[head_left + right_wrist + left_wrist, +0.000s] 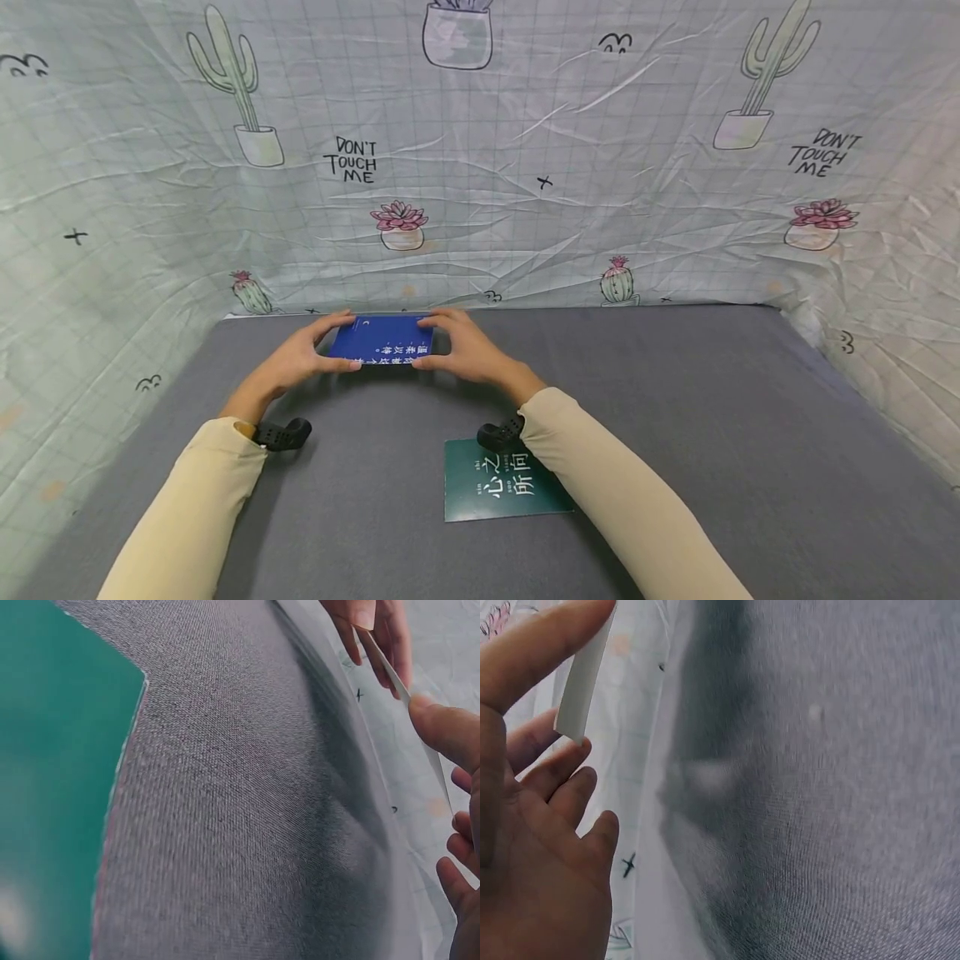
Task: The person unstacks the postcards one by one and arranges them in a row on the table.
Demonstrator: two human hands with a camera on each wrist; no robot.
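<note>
Both hands hold a blue card (384, 336) with white lettering, near the far edge of the table. My left hand (300, 357) pinches its left end between thumb and fingers, and my right hand (474, 350) pinches the right end. In the left wrist view the white back of the card (585, 690) shows under the thumb. The right wrist view catches the card (433, 761) almost edge-on, raised over the cloth. A green card (468, 492) with white characters lies on the table, partly hidden behind the right wrist and sleeve.
A grey cloth (360, 500) covers the table. Behind it and at the sides hangs a wrinkled white sheet (495, 133) printed with cacti and words. A black wrist strap (283, 435) sits on the left wrist, another black strap (501, 435) on the right.
</note>
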